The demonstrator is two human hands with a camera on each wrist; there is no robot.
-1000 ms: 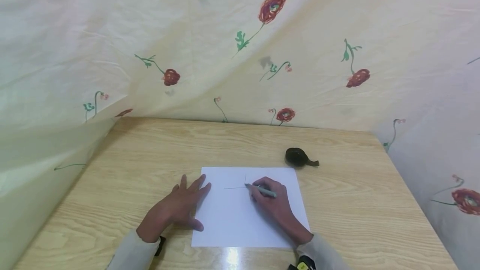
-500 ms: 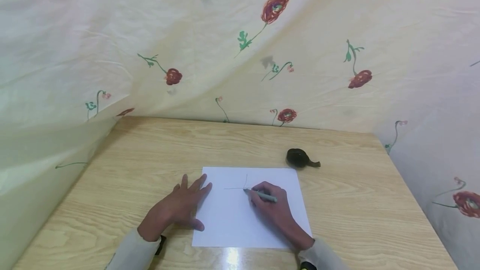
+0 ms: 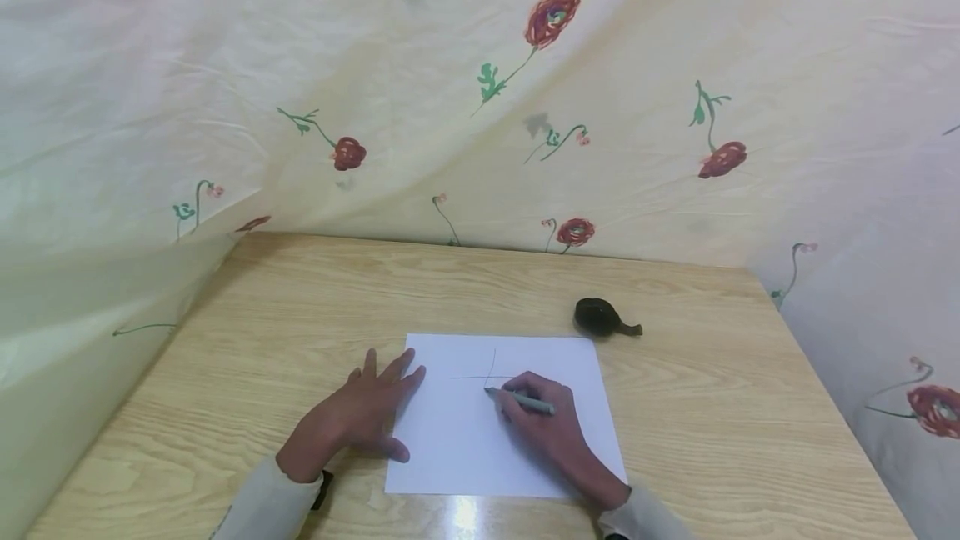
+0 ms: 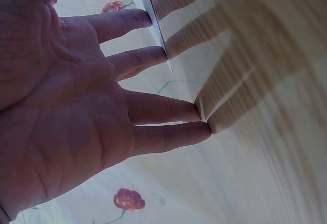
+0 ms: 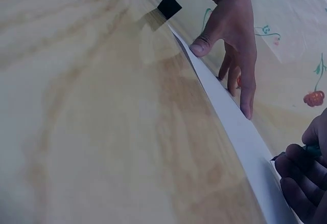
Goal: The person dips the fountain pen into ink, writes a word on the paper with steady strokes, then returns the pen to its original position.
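A white sheet of paper (image 3: 450, 452) lies on the wooden table, with a thin level line and a slightly slanted upright line crossing it near the top. My right hand (image 3: 553, 430) pinches a green pen (image 3: 534, 403), its tip on the paper at the lower end of the upright line. In the right wrist view the pen's dark tip pokes out past the curled fingers (image 5: 301, 173). My left hand (image 3: 360, 413) rests spread over the sheet's left edge, thumb and some fingertips on the paper. Its other fingertips (image 4: 202, 129) touch the bare wood in the left wrist view.
Behind the sheet's top right corner sits a dark round thing with a short tail (image 3: 597, 317), like a roll of black tape. A flowered cloth (image 3: 390, 90) hangs at the back and both sides of the table (image 3: 712, 390).
The pen tip has moved down and slightly left with my right hand, lengthening the upright line across the level one. My left hand stays in place on the sheet's edge.
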